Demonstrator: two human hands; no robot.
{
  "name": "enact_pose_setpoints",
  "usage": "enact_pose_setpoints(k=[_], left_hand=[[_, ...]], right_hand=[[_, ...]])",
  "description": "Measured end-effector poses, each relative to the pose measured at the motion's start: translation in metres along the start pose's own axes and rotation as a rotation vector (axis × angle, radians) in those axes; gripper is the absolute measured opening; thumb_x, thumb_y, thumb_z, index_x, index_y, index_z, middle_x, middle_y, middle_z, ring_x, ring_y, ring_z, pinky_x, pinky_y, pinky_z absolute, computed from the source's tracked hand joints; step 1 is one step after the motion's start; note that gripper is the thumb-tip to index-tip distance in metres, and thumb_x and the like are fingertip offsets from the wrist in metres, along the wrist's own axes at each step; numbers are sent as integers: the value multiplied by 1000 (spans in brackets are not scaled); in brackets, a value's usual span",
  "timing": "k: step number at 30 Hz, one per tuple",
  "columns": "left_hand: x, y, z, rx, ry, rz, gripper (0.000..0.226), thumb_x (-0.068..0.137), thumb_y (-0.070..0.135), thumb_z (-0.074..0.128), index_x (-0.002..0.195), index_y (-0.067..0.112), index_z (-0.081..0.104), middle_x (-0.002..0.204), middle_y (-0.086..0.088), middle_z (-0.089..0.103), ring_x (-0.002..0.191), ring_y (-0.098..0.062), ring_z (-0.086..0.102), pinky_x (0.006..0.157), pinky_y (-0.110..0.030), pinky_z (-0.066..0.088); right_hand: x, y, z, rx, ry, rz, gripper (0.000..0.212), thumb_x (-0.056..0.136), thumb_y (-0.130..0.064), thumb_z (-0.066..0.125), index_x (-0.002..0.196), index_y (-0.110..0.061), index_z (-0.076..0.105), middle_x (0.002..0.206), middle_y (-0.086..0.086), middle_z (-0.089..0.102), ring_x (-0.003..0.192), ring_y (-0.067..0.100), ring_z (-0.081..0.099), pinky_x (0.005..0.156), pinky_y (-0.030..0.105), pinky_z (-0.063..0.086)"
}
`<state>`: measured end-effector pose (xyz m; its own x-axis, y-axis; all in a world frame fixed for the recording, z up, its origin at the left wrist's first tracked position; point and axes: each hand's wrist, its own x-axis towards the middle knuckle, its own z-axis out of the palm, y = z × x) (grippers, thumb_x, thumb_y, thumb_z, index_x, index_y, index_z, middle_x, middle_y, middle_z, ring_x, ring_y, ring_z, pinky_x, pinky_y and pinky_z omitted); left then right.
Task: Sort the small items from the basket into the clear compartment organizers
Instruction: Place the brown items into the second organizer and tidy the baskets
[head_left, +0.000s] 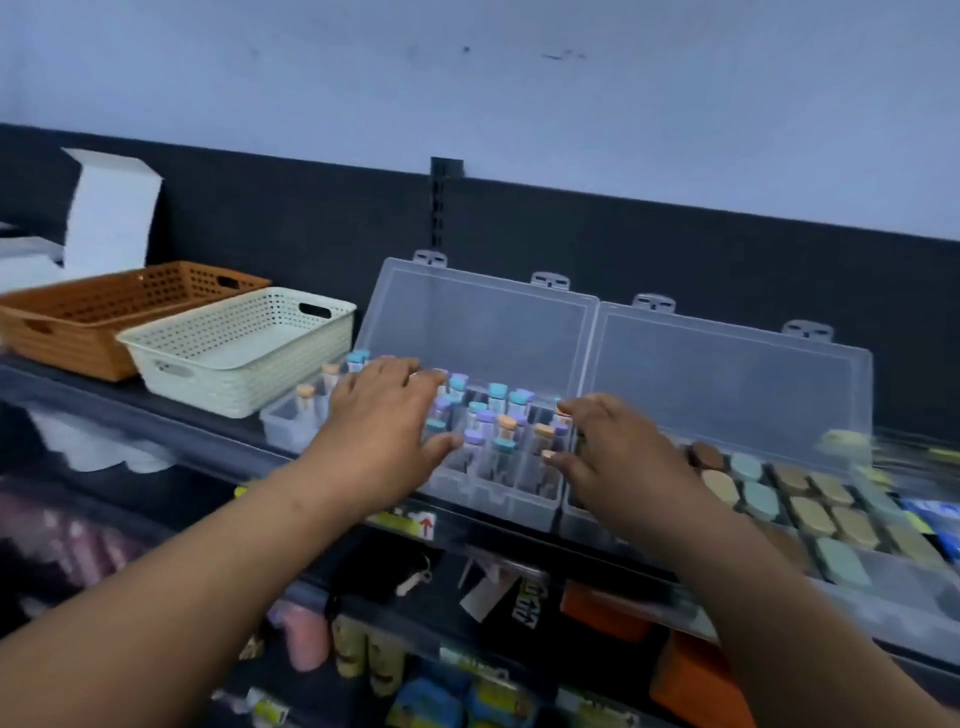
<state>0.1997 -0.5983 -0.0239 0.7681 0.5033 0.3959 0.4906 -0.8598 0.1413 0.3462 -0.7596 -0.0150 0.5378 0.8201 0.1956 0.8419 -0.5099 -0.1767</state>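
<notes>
Small capped tubes (497, 395), topped in blue, lilac and orange, stand upright in the compartments of a clear organizer (498, 499) on a dark shop shelf (208, 431). Its transparent lid (478, 322) is thrown back against the dark back panel (311, 218).

The person's left hand (384, 410) lies palm down over the left half of this organizer. Its fingers are stretched out and spread across the tube caps, gripping nothing, with the thumb out toward the middle rows. The right hand (618, 452) is at the seam where this box meets a second organizer (883, 597). Its fingers are bent in among the rightmost tubes, and motion blur makes it impossible to tell whether they pinch one.

The second organizer sits touching the first on the right, its own lid (727, 374) likewise raised. It holds rows of flat pieces (810, 514) in tan, teal and brown.

Just left of the tube box stands a cream perforated basket (234, 384), with an orange basket (62, 338) behind and beside it. A white carton (111, 218) with an open flap stands further back. Blurred packaged goods (363, 654) fill the shelves below.
</notes>
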Motion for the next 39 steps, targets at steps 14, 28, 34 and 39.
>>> enact_pose_setpoints(k=[14,28,34,39], left_hand=[[-91,-234,-95,112,24,-183,68,88,55,51,146,28,28,151,0,28,140,-20,22,113,-38,17],[-144,-389,-148,166,62,-357,72,87,58,51,147,28,26,151,2,29,140,-18,23,115,-40,19],[-120,-438,-152,205,62,-430,73,87,57,51,148,28,25,152,3,27,141,-17,22,116,-40,19],[-75,-485,-149,247,67,-466,72,87,56,53,148,29,24,153,2,27,141,-17,24,115,-40,22]], right_hand=[[52,-251,51,88,14,-258,62,92,-38,57,147,-22,33,151,-1,34,138,20,29,111,28,22],[112,-421,80,155,-24,-445,65,91,-40,58,147,-24,31,148,-3,35,133,19,33,110,34,30],[174,-456,90,185,-55,-508,63,91,-40,59,146,-24,33,146,-5,36,132,17,35,109,33,32],[248,-484,96,166,-83,-549,66,91,-41,58,148,-26,29,151,-4,32,137,17,33,112,33,30]])
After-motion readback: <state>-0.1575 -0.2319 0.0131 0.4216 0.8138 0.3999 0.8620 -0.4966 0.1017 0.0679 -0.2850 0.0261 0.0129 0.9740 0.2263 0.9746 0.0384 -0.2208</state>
